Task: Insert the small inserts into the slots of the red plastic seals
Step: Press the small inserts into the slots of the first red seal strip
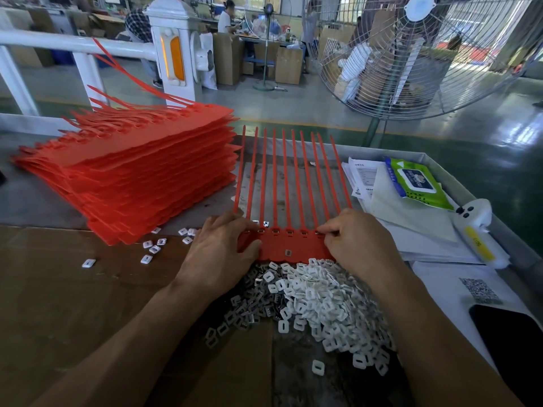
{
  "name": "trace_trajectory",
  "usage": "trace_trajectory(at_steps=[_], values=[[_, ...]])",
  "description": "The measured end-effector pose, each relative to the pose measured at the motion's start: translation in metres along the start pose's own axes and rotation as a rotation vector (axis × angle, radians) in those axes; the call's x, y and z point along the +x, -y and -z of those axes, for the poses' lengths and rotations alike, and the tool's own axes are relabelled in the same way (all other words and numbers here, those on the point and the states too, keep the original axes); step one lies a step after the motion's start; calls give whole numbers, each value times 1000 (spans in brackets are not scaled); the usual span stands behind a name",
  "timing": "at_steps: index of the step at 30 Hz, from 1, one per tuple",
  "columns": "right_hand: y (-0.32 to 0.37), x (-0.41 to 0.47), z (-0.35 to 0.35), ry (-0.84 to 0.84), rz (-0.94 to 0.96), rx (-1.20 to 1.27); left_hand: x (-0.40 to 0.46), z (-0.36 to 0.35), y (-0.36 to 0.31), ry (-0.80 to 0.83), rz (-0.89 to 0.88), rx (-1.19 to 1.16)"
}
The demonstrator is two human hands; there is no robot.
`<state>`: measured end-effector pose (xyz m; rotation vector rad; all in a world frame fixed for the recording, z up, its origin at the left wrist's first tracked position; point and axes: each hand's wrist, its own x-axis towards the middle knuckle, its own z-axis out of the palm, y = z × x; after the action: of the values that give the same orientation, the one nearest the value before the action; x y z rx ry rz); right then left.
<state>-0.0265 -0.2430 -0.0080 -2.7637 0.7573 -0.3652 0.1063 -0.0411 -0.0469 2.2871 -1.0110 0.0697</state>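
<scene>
Red seal strip lies flat on the surface between both hands.
Left hand grips its left end; right hand pinches near a slot. White inserts are heaped just beneath the hands.

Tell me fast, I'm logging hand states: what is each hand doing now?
Left hand: grips the left end of the red seal strip.
Right hand: fingertips pinched at a slot on the strip; whether they hold an insert cannot be told.
</scene>
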Motion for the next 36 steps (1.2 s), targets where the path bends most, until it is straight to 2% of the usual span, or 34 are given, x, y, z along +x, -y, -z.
trace_trajectory(at_steps=[4, 12, 15, 19, 22, 36], values=[[0, 0, 1, -52, -20, 55, 0, 0, 0, -11, -3, -7], [-1, 0, 3, -3, 43, -3, 0, 1, -1, -7, -5, -8], [4, -1, 4, -29, 110, 90, 0, 1, -1, -5, -4, -6], [19, -5, -1, 104, 202, 229, 0, 2, -1, -5, -8, 0], [27, -7, -8, 141, 227, 215, -1, 2, 0, -9, -12, 4], [28, -9, -12, 121, 220, 175, 0, 1, -2, -5, -6, 0]])
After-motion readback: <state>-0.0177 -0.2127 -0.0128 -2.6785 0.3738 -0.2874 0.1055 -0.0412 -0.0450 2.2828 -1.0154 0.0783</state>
